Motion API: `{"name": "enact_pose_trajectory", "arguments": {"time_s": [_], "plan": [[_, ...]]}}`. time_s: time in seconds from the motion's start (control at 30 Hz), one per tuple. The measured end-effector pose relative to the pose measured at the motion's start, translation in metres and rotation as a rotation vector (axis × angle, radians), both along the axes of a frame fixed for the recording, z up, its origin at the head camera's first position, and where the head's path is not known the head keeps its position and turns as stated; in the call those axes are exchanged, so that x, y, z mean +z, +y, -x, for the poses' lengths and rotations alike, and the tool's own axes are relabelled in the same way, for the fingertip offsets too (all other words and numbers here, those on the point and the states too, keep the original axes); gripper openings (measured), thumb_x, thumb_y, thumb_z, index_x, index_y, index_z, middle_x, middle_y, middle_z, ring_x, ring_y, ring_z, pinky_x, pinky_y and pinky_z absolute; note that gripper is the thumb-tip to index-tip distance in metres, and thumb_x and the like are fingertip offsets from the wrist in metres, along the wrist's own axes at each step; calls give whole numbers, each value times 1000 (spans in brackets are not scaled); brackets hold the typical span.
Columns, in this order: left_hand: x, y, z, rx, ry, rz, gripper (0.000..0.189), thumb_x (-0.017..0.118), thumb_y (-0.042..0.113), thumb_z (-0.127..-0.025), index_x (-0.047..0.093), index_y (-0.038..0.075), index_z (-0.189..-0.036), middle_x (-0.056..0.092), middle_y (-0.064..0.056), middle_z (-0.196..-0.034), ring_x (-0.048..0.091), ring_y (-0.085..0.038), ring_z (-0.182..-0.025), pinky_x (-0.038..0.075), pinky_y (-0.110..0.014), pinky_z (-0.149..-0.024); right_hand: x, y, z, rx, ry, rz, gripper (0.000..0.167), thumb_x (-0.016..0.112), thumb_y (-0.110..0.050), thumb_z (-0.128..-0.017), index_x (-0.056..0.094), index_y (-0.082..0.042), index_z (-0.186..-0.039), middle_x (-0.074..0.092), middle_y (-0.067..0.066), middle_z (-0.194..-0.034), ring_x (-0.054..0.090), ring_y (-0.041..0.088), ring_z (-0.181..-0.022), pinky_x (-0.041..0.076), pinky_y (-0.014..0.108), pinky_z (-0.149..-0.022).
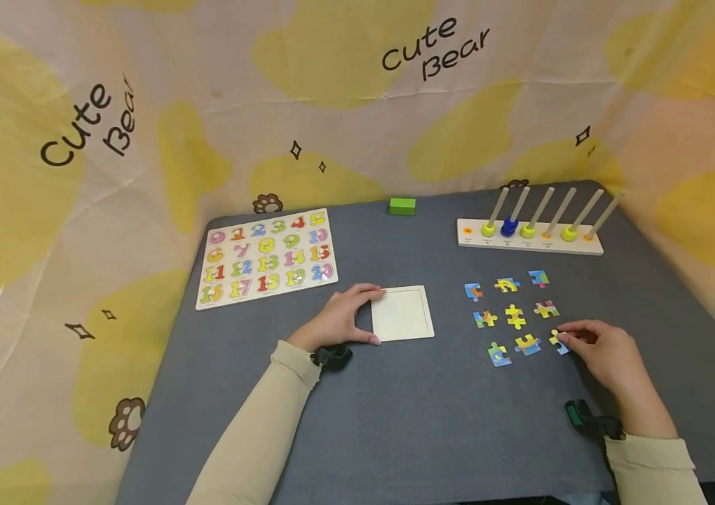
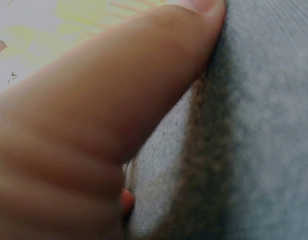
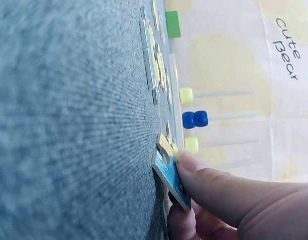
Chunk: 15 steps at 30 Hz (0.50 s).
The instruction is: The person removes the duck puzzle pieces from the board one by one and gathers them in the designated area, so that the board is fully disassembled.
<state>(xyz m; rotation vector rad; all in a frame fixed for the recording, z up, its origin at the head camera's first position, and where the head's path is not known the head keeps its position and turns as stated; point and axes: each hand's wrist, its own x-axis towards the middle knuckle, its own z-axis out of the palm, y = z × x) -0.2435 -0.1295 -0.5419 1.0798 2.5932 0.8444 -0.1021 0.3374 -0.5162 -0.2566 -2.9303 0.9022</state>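
My right hand pinches a yellow-and-blue jigsaw piece between thumb and fingers; in the right wrist view the piece is tilted, one edge close to the table. Several more jigsaw pieces lie spread in loose rows to the left of this hand. With its thumb at the near left corner and fingers at the far left corner, my left hand holds a square cream puzzle tray by its left side. Nothing lies inside the tray's raised border. The left thumb fills much of the left wrist view.
A number puzzle board lies at the back left. One green block sits at the back edge. Behind the jigsaw pieces stands a white counting rack with upright pegs and yellow and blue beads. A printed cloth hangs behind the grey table.
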Motion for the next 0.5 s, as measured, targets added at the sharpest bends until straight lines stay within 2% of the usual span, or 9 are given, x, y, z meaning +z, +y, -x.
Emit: {"name": "enact_pose_trajectory", "arguments": {"time_s": [0.3,0.5], "plan": [[0,-3,-3,13,-2,2,99,93,46,-79,45,16,-160,41,-3,-161,40,-19,-146,33,-47,-107,0,-2,3,19,31,-23,13,79,-10,-95,79,2,-100,64,12,-87,52,24,-74,39,33,-59],[2,-3,-2,13,-6,12,98,92,46,-80,44,16,-160,39,-5,-162,39,-20,-147,32,-47,-107,1,-2,4,23,31,-25,13,78,-10,-95,78,2,-100,64,14,-88,53,26,-75,40,35,-59]]}}
